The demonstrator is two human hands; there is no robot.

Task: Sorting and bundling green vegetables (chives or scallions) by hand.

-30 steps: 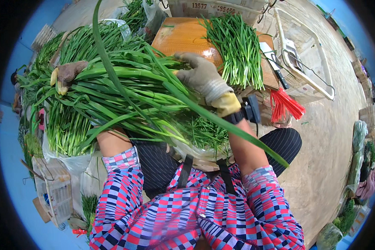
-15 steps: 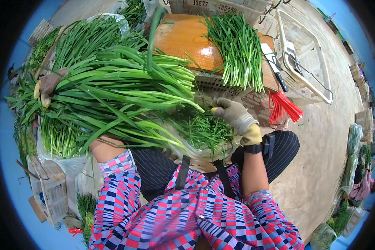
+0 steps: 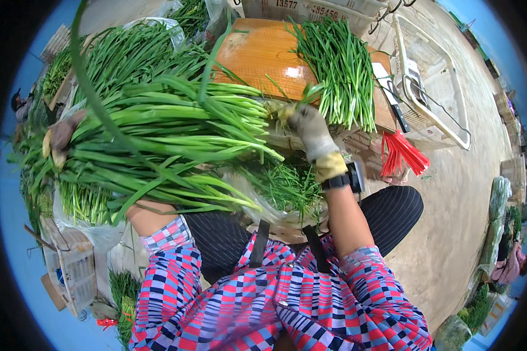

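Observation:
A large bunch of garlic chives (image 3: 181,140) lies across my left forearm, its pale stem ends pointing right. My left hand (image 3: 61,140), in a soiled glove, is closed round its leafy end at the far left. Right of the stem ends is my gloved right hand (image 3: 310,131), fingers curled, with a blurred chive leaf (image 3: 310,93) showing at its fingertips. This hand is by the near edge of an orange-brown wooden board (image 3: 263,50). A neat pile of chives (image 3: 342,76) rests on the board.
A knife (image 3: 392,96) with a black handle lies right of the pile, above hanging red ties (image 3: 401,153). A white plastic crate (image 3: 464,137) stands at the right. Leaf trimmings (image 3: 290,187) lie in plastic below my right hand. More chives (image 3: 129,58) are heaped at the back left.
My right hand has moved up and left, closer to the stem ends and the board, and a leaf now shows at its fingers. The bunch has shifted slightly; a long leaf arches across it.

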